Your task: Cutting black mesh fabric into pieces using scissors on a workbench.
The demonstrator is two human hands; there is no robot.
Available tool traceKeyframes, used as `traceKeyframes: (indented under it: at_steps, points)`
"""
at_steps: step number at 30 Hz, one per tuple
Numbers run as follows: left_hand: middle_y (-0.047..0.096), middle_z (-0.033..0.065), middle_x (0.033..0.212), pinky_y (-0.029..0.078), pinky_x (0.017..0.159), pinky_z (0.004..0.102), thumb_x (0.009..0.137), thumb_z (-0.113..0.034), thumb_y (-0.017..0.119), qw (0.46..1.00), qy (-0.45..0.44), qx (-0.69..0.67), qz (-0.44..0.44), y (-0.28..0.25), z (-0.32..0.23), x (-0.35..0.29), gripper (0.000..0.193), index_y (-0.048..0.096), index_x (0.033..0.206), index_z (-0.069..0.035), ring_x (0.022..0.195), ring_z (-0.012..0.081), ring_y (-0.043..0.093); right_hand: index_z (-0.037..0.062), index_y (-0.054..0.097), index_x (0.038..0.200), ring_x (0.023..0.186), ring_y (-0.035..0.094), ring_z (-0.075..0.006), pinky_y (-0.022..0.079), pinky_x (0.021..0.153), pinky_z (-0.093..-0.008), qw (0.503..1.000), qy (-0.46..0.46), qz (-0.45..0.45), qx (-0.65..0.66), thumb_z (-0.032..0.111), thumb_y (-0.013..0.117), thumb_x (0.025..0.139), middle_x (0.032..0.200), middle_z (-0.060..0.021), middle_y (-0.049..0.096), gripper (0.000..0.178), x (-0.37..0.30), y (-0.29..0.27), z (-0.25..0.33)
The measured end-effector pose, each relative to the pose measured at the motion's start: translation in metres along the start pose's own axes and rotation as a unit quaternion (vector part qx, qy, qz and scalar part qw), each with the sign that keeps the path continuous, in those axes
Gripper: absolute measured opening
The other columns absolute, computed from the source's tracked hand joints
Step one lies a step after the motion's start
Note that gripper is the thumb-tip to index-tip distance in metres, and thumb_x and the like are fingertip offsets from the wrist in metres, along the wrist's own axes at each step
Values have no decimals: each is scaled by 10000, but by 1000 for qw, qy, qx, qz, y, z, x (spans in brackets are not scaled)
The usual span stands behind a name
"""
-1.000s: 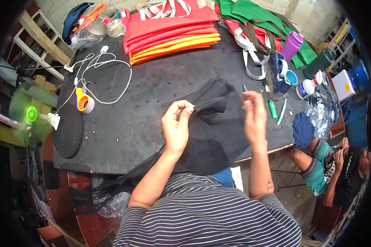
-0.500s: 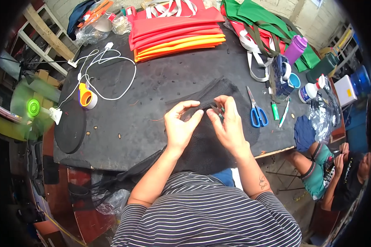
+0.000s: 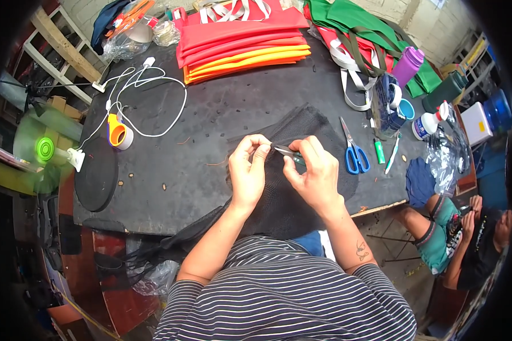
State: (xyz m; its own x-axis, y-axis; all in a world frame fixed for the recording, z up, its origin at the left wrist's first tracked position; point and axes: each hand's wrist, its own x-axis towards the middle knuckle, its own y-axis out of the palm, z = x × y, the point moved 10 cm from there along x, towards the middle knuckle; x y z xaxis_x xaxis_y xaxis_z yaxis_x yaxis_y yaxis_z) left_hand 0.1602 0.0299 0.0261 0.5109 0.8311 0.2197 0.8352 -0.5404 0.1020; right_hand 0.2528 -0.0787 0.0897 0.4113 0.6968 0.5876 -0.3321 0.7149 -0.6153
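Observation:
Black mesh fabric (image 3: 276,199) lies over the table's front edge and hangs down toward the left. My left hand (image 3: 249,173) is closed, its thumb and fingertips pinching a bit of the mesh. Close beside it, my right hand (image 3: 314,173) is closed around small thread snips (image 3: 290,152) with dark green handles. Their metal tip points left at the pinched spot; whether it touches the mesh I cannot tell. Blue-handled scissors (image 3: 356,159) rest to the right of my right hand.
Red and orange fabric bags (image 3: 244,48) are stacked at the back. A tape roll (image 3: 120,136) and white cable (image 3: 153,135) lie left, near a spinning fan (image 3: 45,149). A green lighter-like item (image 3: 379,152), bottles (image 3: 408,65) and cloth (image 3: 420,183) are right. Another person (image 3: 472,244) sits at lower right.
The snips, mostly hidden in my right hand before, now show with their tip toward my left hand. My left fingers have closed into a tighter pinch on the mesh.

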Motion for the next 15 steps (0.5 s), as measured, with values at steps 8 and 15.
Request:
traceKeyframes:
  at_steps: [8, 15]
  points:
    - [627, 32, 835, 445, 779, 238, 755, 45, 613, 1000, 20, -5, -3, 1, -7, -3, 123, 614, 873, 12, 821, 99, 578, 11, 557, 801, 648, 589, -274, 469, 572, -339, 1000, -11, -6, -6, 53, 653, 659, 750, -100, 556, 178, -1, 3, 0]
    - [624, 36, 825, 440, 773, 238, 787, 17, 615, 1000, 16, -6, -10, -2, -4, -4, 68, 611, 855, 27, 809, 95, 565, 8, 558, 802, 639, 589, -276, 467, 568, -339, 1000, -8, -2, 5, 53, 653, 663, 744, -101, 556, 174, 0, 4, 1]
